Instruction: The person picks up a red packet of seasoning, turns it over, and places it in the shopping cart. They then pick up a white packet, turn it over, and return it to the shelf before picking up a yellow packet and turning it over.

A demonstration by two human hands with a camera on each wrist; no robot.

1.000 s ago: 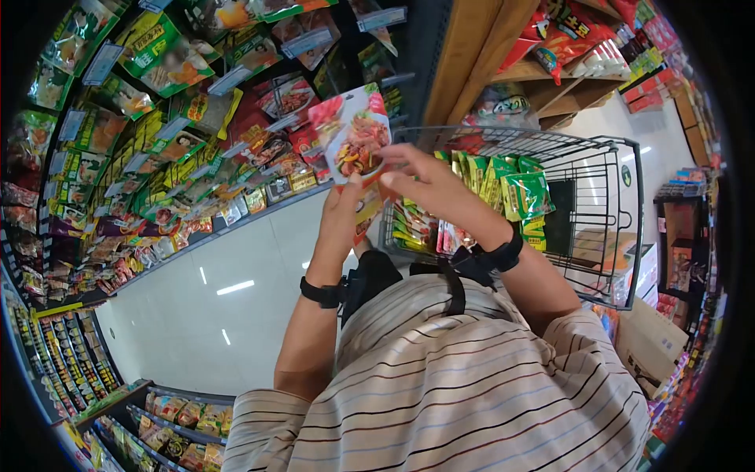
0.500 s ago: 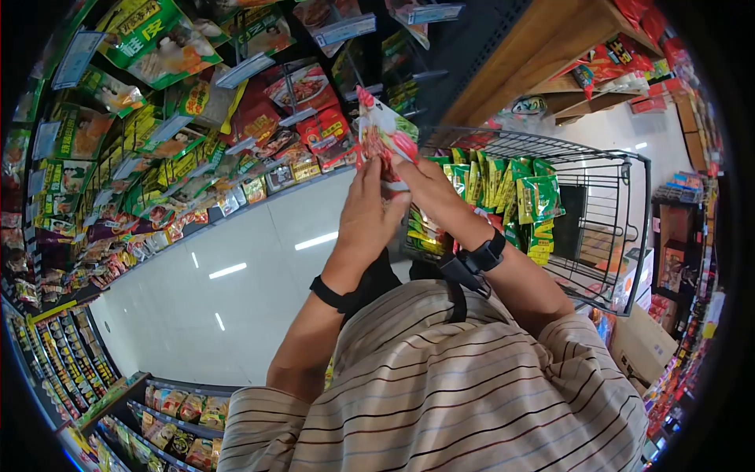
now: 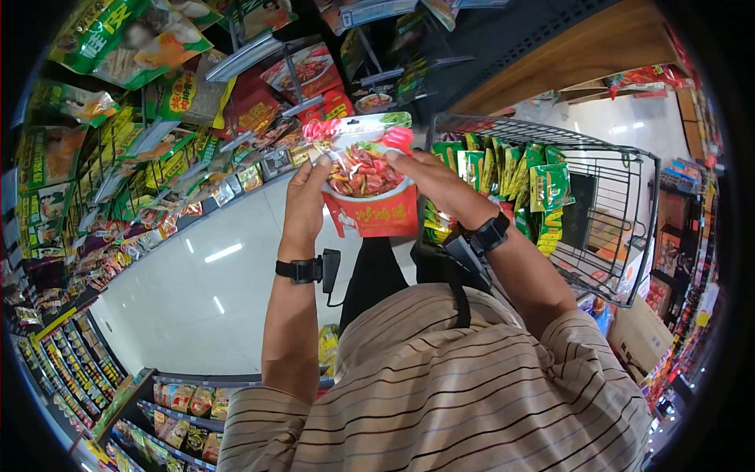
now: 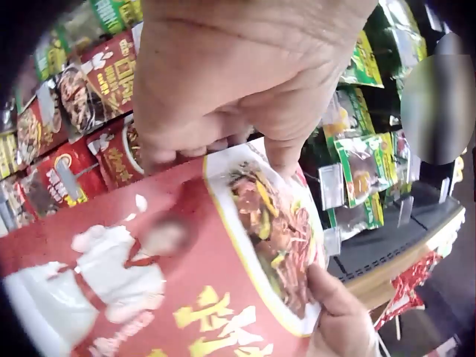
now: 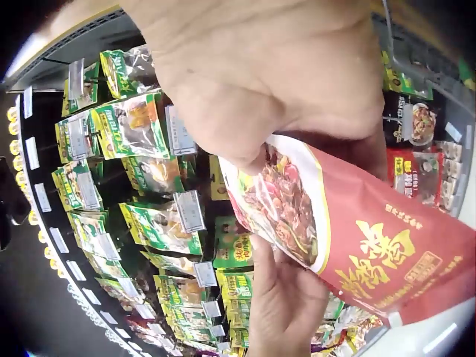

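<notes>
Both hands hold a red food pouch point(image 3: 370, 212) upright in front of the body, its front with a bowl of meat facing up toward the head. My left hand point(image 3: 305, 200) grips its left edge, thumb on the front. On the opposite edge, my right hand point(image 3: 436, 182) pinches the pouch with its thumb over the picture. The left wrist view shows yellow lettering and a figure in white on the red pouch point(image 4: 149, 253). In the right wrist view, fingers of the right hand point(image 5: 275, 82) are partly hidden behind the pouch.
A wire shopping cart point(image 3: 605, 220) stands at the right, holding several green and yellow packets point(image 3: 550, 189). Racks of hanging bagged food point(image 3: 118, 39) line the left and front. Pale tiled floor point(image 3: 212, 315) lies between shelves. A cardboard box point(image 3: 641, 334) sits beyond the cart.
The pouch was tilted and seen edge-on half a second ago, with the hands close together. Now it faces up flat, the hands apart at its two sides. The view has shifted slightly.
</notes>
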